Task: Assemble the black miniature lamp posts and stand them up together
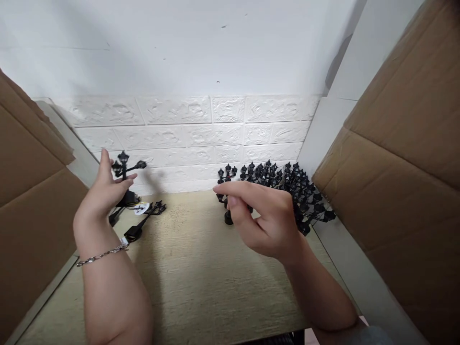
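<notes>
My left hand (106, 187) is at the left, its thumb and fingers around the post of a black miniature lamp post (124, 165) with several lantern heads, held roughly upright. Below it, more black lamp posts (143, 223) lie on the table with thin wires, beside a round white label (141, 208). My right hand (266, 215) is closed, index finger stretched left and thumb pressed against it. It covers part of a standing lamp post (228, 170) with a round black base; whether the fingertips grip anything is hidden.
A dense group of black miniature lamp posts (298, 184) stands at the back right of the wooden table (201, 287). Cardboard sheets (402, 143) rise at the right and left (32, 201). Behind is a white brick-patterned wall (176, 110).
</notes>
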Action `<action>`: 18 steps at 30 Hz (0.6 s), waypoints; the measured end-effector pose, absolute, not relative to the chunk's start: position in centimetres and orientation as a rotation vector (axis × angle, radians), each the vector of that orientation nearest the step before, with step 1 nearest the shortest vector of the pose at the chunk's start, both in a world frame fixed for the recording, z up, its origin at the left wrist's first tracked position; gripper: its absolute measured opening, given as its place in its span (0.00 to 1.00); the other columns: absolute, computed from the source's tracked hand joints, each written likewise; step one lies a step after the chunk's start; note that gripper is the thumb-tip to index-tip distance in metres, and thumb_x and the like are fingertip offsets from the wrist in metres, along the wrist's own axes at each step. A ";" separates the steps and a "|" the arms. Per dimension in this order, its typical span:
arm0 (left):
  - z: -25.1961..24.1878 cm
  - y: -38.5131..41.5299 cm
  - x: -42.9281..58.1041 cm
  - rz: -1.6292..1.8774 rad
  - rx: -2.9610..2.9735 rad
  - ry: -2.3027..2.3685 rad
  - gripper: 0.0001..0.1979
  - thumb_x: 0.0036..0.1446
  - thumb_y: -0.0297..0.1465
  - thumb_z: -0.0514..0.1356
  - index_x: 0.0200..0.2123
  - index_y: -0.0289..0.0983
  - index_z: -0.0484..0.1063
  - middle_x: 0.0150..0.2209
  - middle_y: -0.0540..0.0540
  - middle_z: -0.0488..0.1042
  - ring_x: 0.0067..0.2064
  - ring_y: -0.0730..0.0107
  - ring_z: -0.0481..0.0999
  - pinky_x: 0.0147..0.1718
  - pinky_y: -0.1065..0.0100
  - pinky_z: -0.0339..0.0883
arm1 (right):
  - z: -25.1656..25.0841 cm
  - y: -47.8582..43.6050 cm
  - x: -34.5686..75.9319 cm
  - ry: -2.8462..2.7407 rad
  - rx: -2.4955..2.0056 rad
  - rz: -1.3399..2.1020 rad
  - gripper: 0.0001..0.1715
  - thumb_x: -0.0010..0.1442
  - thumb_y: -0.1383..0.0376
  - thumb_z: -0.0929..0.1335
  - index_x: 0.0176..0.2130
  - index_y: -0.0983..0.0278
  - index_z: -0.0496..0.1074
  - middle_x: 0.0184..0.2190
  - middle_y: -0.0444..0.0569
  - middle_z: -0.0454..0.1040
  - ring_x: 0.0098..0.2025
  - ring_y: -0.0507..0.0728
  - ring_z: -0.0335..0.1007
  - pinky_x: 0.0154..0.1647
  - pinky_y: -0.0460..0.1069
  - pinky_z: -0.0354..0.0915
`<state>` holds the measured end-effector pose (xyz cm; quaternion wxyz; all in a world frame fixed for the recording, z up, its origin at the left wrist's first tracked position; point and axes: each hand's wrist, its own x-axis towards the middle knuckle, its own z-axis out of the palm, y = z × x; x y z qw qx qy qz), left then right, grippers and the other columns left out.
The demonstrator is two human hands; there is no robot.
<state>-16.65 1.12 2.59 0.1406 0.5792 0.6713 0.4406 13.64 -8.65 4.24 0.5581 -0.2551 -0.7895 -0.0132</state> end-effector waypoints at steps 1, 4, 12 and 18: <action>3.0 0.9 -15.8 1.349 1.703 1.778 0.47 0.51 0.25 0.57 0.61 0.48 0.24 0.65 0.42 0.32 0.53 0.60 0.65 0.52 0.61 0.57 | 4.3 -8.6 13.6 -1.906 -0.678 0.014 0.13 0.56 0.70 0.59 0.38 0.66 0.70 0.24 0.42 0.72 0.23 0.46 0.65 0.24 0.42 0.60; 3.8 0.4 -13.0 1.394 1.820 1.480 0.48 0.48 0.23 0.59 0.61 0.53 0.29 0.65 0.48 0.34 0.52 0.63 0.65 0.48 0.67 0.61 | 4.4 -8.2 13.6 -2.075 -0.930 0.137 0.15 0.60 0.65 0.59 0.42 0.64 0.70 0.27 0.42 0.73 0.26 0.48 0.67 0.26 0.44 0.59; 4.1 0.3 -6.8 1.292 1.796 1.123 0.49 0.42 0.22 0.61 0.61 0.51 0.37 0.63 0.48 0.47 0.59 0.53 0.56 0.38 0.71 0.69 | 3.2 -6.8 13.9 -2.450 -1.312 0.335 0.22 0.60 0.56 0.58 0.47 0.65 0.68 0.38 0.53 0.73 0.41 0.60 0.69 0.33 0.50 0.61; 3.4 0.7 -4.2 1.309 1.480 0.938 0.40 0.45 0.23 0.61 0.60 0.48 0.48 0.55 0.44 0.62 0.49 0.59 0.70 0.38 0.70 0.71 | 3.3 -6.6 14.0 -2.424 -1.373 0.335 0.22 0.60 0.54 0.58 0.45 0.64 0.69 0.38 0.53 0.73 0.40 0.60 0.68 0.31 0.50 0.60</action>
